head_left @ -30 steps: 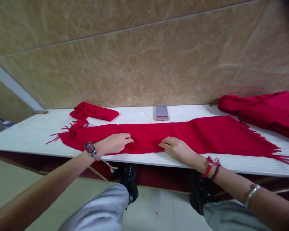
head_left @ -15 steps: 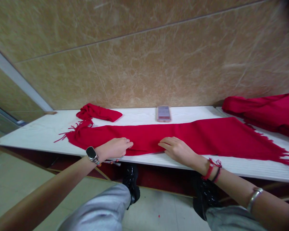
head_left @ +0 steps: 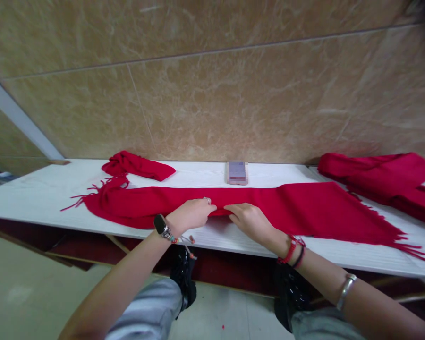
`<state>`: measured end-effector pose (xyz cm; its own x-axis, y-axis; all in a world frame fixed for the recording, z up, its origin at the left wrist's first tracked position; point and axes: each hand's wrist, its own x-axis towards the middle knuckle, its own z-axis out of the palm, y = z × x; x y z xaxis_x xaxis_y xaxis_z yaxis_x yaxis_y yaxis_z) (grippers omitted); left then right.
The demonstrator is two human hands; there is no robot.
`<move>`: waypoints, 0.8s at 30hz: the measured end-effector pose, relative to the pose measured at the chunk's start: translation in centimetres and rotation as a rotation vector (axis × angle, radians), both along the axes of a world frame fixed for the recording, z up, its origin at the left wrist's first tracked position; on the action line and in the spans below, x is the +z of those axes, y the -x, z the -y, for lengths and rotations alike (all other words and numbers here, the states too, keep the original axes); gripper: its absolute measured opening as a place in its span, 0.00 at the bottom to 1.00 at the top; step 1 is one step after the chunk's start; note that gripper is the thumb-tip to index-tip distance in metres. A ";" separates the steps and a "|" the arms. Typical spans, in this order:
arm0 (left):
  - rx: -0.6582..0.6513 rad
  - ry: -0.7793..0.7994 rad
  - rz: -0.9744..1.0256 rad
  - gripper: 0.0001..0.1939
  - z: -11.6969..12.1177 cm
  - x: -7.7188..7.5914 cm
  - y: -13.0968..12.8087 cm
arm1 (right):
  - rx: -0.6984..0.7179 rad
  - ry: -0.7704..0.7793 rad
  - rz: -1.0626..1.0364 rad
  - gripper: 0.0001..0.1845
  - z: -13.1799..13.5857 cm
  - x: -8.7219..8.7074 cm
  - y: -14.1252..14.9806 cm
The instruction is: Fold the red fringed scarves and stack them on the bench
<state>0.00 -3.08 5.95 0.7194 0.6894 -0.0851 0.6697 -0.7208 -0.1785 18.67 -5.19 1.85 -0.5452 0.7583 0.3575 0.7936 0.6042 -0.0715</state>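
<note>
A long red scarf [head_left: 304, 208] lies stretched along a white bench top, with fringe at its left and right ends. My left hand [head_left: 193, 214] pinches the scarf's near edge at the middle, wearing a ring, a watch and a beaded bracelet. Close beside it, my right hand [head_left: 251, 221] has its fingers closed on the same edge. Between the two hands the edge is lifted and drawn back, baring a strip of white surface. My fingertips partly cover the gripped cloth.
A second, bunched red cloth [head_left: 138, 165] lies at the back left, touching the scarf's fringed end. A phone [head_left: 237, 173] rests against the tiled wall [head_left: 233, 104]. More folded red fabric [head_left: 368, 172] is at the right. The white bench top [head_left: 46, 189] has open shelving beneath.
My left hand has slid right along the scarf, closer to my right hand. The scarf's near edge between them has been raised away from me. The view has shifted slightly.
</note>
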 end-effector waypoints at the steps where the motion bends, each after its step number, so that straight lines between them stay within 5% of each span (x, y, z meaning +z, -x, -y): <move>1: 0.011 -0.030 0.001 0.13 0.0 -0.1 -0.1 | 0.041 -0.010 0.011 0.11 0.0 -0.1 -0.1; 7: -0.099 -0.091 0.001 0.10 1.4 -0.7 -0.2 | 0.276 -0.198 0.048 0.14 0.8 -1.7 -1.9; 16: -0.100 -0.174 0.041 0.10 1.4 -0.8 -0.2 | 0.171 -0.165 0.025 0.22 1.5 -2.0 -6.3; 24: -0.089 -0.128 0.033 0.10 2.1 0.3 -1.3 | 0.215 -0.284 -0.015 0.15 2.3 -1.2 -6.8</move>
<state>1.32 -5.23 6.27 0.7789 0.6267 0.0241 0.6114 -0.7502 -0.2520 25.46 -7.46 0.61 -0.6744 0.4963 0.5467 0.6463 0.7548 0.1121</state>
